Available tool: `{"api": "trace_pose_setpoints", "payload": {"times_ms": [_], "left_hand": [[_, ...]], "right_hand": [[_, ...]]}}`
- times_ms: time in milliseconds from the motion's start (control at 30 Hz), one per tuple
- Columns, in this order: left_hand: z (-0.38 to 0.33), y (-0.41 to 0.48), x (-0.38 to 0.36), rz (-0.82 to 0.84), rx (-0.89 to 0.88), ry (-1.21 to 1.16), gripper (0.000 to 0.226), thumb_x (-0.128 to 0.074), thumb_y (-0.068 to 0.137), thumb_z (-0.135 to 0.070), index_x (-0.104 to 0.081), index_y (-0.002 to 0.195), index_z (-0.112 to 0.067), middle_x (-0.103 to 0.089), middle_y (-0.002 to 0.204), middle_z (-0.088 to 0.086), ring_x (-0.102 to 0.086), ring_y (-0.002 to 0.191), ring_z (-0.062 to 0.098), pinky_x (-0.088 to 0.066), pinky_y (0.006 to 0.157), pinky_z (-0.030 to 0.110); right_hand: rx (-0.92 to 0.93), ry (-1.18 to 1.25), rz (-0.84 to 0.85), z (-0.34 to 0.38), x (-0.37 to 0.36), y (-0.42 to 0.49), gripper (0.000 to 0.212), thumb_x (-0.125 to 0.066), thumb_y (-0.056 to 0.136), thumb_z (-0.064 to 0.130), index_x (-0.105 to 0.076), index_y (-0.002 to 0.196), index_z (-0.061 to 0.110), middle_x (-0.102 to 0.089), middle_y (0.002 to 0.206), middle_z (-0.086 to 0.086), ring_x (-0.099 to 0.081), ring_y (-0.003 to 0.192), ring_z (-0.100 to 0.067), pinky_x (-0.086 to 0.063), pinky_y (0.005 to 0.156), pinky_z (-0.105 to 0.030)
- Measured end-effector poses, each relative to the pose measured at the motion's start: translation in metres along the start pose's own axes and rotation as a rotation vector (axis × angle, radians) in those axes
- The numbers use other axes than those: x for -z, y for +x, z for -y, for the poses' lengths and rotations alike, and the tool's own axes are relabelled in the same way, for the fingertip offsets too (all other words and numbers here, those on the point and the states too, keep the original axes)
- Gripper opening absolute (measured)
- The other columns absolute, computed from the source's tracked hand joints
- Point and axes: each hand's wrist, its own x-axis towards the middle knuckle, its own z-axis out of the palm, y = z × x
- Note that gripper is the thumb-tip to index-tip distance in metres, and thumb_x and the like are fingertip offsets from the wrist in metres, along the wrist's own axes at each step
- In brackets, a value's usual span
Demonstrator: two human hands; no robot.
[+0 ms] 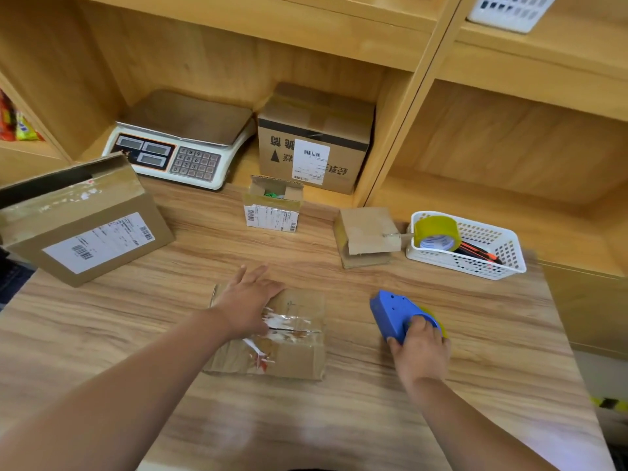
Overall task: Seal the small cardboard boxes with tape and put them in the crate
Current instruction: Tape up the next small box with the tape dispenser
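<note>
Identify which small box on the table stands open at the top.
The labelled box just right of the scale; its flaps stand up, showing something green inside.

Both my arms reach out in front, forearms bare, the left one angling in from the lower left. My left hand lies palm down, fingers straight and a bit spread, flat on the small cardboard box. My right hand sits off to the side, knuckles up, fingers curled round the blue tape dispenser.
</note>
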Motion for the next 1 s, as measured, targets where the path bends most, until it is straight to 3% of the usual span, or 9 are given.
{"api": "trace_pose_setpoints", "payload": {"times_ms": [233,333,433,533,633,667,767,1000], "left_hand": [[-0.018,-0.01,0.006,-0.001,0.026,0.016,0.089,-0.065,0.081,-0.029,-0.011,0.152,-0.02,-0.02,0.157,-0.002,0.004,0.147,0.016,0.004,0.119,0.043],[-0.026,-0.012,0.008,-0.011,-0.004,-0.053,0.089,-0.064,0.08,-0.035,-0.012,0.151,-0.023,-0.019,0.157,-0.004,0.001,0.147,0.015,0.002,0.119,0.04],[-0.034,-0.015,0.015,-0.059,-0.012,-0.125,0.086,-0.061,0.082,-0.048,-0.016,0.151,-0.023,-0.022,0.156,-0.004,-0.002,0.146,0.014,0.001,0.118,0.037],[-0.04,-0.021,0.029,-0.135,-0.014,-0.195,0.081,-0.061,0.084,-0.046,-0.019,0.151,-0.024,-0.025,0.156,-0.001,-0.006,0.146,0.014,-0.005,0.117,0.034],[-0.043,-0.028,0.043,-0.204,-0.026,-0.258,0.078,-0.06,0.087,-0.04,-0.018,0.151,-0.025,-0.024,0.157,0.002,-0.013,0.145,0.015,-0.011,0.115,0.03],[-0.043,-0.029,0.045,-0.224,-0.028,-0.269,0.078,-0.06,0.087,-0.04,-0.018,0.151,-0.025,-0.024,0.156,0.002,-0.016,0.144,0.015,-0.014,0.115,0.03],[-0.04,-0.034,0.049,-0.263,-0.027,-0.344,0.078,-0.063,0.086,-0.04,-0.021,0.151,-0.025,-0.028,0.155,0.0,-0.022,0.142,0.015,-0.021,0.115,0.031],[-0.038,-0.052,0.056,-0.284,-0.044,-0.617,0.079,-0.07,0.081,-0.038,-0.028,0.148,-0.033,-0.033,0.151,-0.011,-0.029,0.137,0.006,-0.027,0.104,0.022]], "right_hand": [[0.015,0.019,0.037,-0.006,-0.002,0.002,0.032,-0.054,0.09,0.041,-0.047,0.114,0.021,-0.064,0.107,0.006,-0.058,0.104,-0.016,-0.034,0.092,-0.028],[0.015,0.038,0.075,-0.01,0.001,0.003,0.022,-0.049,0.093,0.035,-0.051,0.109,0.02,-0.067,0.103,0.004,-0.059,0.1,-0.02,-0.036,0.088,-0.028],[0.064,0.024,0.053,-0.008,0.013,0.002,0.03,-0.046,0.095,0.035,-0.048,0.122,0.024,-0.067,0.11,0.003,-0.057,0.106,-0.022,-0.034,0.093,-0.026],[0.166,0.016,-0.028,-0.003,0.026,-0.004,0.041,-0.053,0.092,0.035,-0.047,0.13,0.021,-0.068,0.105,-0.002,-0.059,0.103,-0.025,-0.033,0.095,-0.028],[0.312,0.128,-0.222,0.002,0.032,-0.006,0.05,-0.082,0.064,0.021,-0.066,0.11,0.009,-0.067,0.068,-0.006,-0.064,0.069,-0.029,-0.035,0.084,-0.028],[0.373,0.181,-0.301,0.003,0.034,-0.007,0.047,-0.081,0.06,0.02,-0.068,0.104,0.008,-0.065,0.063,-0.005,-0.064,0.062,-0.028,-0.034,0.083,-0.029],[0.527,0.262,-0.387,0.01,0.048,-0.01,0.035,-0.062,0.07,0.026,-0.066,0.1,0.011,-0.065,0.067,-0.001,-0.065,0.065,-0.023,-0.033,0.088,-0.03],[0.753,0.313,-0.458,0.032,0.08,-0.018,0.045,-0.076,0.065,0.022,-0.052,0.103,0.021,-0.067,0.08,0.003,-0.064,0.076,-0.018,-0.031,0.099,-0.033]]}}
